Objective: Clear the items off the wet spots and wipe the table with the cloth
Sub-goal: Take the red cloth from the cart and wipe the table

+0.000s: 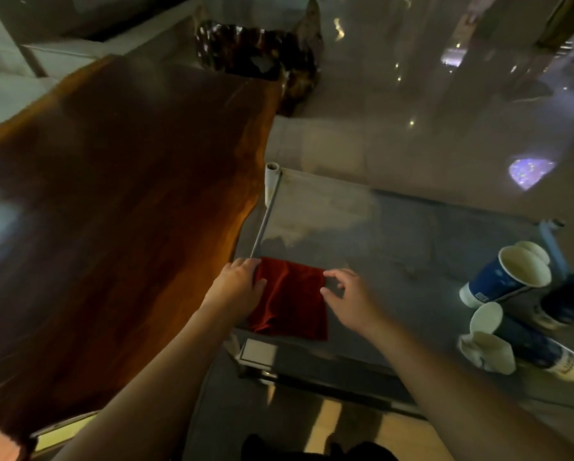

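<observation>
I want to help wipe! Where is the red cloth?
The red cloth lies on the glass table, near its left front corner, between both hands, beside the wooden table.

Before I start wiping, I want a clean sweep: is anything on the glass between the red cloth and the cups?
Nothing visible. The glass table is bare between the red cloth and the paper cups grouped at its right edge.

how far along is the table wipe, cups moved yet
Cups look moved: they sit bunched at the table's right edge, some tipped over. In hand: the left hand rests on the red cloth and the right hand hovers at its edge. Left: wiping the grey tabletop; wet spots are hard to make out.
</observation>
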Motion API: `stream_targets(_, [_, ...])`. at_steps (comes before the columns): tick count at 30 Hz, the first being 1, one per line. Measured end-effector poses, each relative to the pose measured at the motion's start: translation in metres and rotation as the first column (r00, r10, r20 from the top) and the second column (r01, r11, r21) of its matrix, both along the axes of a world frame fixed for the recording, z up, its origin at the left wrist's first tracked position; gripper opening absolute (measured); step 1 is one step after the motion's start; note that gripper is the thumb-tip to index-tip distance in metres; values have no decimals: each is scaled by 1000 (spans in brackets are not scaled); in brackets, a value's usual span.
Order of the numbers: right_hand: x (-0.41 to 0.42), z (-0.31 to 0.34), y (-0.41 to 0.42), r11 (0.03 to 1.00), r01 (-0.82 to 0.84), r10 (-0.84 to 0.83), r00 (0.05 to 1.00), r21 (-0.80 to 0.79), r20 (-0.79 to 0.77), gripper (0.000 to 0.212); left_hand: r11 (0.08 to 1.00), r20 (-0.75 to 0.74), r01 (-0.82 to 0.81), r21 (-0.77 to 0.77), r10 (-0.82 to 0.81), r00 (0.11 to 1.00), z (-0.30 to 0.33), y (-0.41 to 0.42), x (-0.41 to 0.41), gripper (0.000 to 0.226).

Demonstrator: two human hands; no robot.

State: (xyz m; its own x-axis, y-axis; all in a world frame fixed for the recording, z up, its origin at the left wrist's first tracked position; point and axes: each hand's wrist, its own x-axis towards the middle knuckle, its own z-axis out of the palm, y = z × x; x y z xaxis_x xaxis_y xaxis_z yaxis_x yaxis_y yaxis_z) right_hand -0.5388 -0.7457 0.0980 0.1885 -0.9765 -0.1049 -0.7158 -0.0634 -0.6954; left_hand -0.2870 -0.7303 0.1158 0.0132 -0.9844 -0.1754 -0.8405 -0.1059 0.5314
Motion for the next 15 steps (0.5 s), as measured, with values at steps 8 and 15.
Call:
stream_targets(8, [15,-30,-45,996,-74,83,980,56,-182,40,982,191,162,101,-179,965,-30,-50,-14,49])
stream_targets(15, [17,-39,-63,989,-135,149,936,65,-320,37,988,330,118,100,-145,933,-33,-71,-22,34])
